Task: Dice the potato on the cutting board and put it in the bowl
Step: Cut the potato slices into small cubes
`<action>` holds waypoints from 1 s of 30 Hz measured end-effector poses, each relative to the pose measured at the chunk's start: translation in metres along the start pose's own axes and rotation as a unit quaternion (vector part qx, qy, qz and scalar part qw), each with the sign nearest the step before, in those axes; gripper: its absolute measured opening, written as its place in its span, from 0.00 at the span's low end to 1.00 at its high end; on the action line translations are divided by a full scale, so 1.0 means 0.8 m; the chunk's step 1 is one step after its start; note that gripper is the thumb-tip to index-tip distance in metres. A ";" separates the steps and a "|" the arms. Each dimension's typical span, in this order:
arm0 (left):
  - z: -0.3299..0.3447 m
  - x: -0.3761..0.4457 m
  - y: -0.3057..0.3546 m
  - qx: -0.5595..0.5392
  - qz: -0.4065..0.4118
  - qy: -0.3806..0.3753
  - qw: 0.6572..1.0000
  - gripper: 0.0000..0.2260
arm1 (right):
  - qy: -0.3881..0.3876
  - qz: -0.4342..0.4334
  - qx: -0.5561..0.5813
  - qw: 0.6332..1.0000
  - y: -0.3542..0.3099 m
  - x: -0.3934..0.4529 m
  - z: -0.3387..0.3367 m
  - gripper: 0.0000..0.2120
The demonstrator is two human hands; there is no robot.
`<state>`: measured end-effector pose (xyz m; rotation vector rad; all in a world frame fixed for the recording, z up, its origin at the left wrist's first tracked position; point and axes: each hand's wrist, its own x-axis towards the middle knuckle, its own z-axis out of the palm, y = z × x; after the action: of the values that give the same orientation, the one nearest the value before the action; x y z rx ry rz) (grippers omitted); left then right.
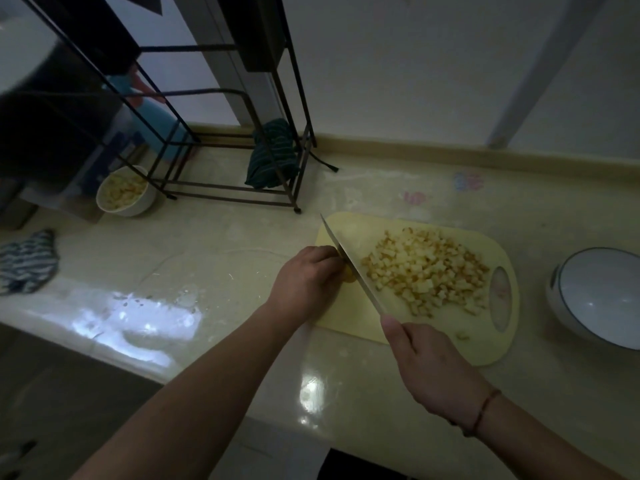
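Nearest the camera, the right hand (427, 362) has its fingers wrapped round the handle of a long steel kitchen knife (349, 263), whose blade slants away across the pale yellow plastic cutting board (450, 327) on the glossy cream stone bench (214, 244). Left of the blade, the left hand (306, 277) curls its fingers over the last small yellow piece of potato (349, 274), pinning it to the board right against the steel.

The dicing step looks nearly finished: a broad heap of diced potato cubes (427, 270) lies on the board to the right of the knife, and only that remnant is uncut. The next move calls for short, careful cuts with the left fingertips tucked back, as the piece is small and close to the edge.

The white ceramic bowl with a dark rim (599, 296), just beyond the board's right end, appears to hold nothing, so transfer has not begun there. Farther off to the left, a smaller cream bowl of cubes (124, 191) stands by a black wire rack (221, 109).
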<state>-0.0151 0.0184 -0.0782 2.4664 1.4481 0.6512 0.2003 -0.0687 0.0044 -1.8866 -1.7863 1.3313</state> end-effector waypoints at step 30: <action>-0.018 0.002 0.001 0.017 0.007 -0.045 0.999 0.15 | 0.022 -0.024 0.038 0.999 -0.013 0.016 0.012 0.27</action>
<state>-0.0204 0.0189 -0.0651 2.5001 1.4213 0.5152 0.1846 -0.0587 0.0003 -1.8078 -1.7230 1.3124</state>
